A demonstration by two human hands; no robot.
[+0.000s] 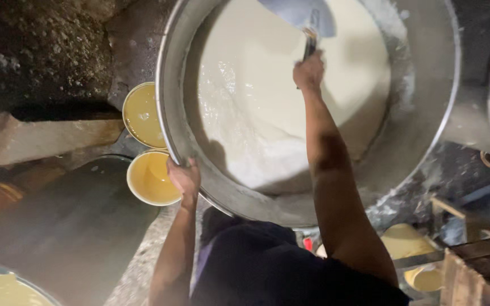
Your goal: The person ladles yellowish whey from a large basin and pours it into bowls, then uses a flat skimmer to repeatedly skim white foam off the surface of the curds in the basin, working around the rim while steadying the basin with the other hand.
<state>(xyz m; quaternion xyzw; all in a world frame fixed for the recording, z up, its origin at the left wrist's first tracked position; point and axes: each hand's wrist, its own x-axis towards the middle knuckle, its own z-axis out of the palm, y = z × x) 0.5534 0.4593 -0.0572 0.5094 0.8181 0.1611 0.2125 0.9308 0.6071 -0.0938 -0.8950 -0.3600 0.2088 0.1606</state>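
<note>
Both hands were busy: left hand (184,177) gripped the pan (426,141) rim, right hand (308,71) fingers closed on the scraper (304,14); white mixture (279,102) remained mostly liquid.

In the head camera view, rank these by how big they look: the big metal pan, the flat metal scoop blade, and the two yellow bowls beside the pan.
1. Big metal pan, by far the largest.
2-3. The two yellow bowls look alike; the upper is partly hidden by the pan rim. The scoop blade, cut off at the frame's top, can't be ranked.
</note>
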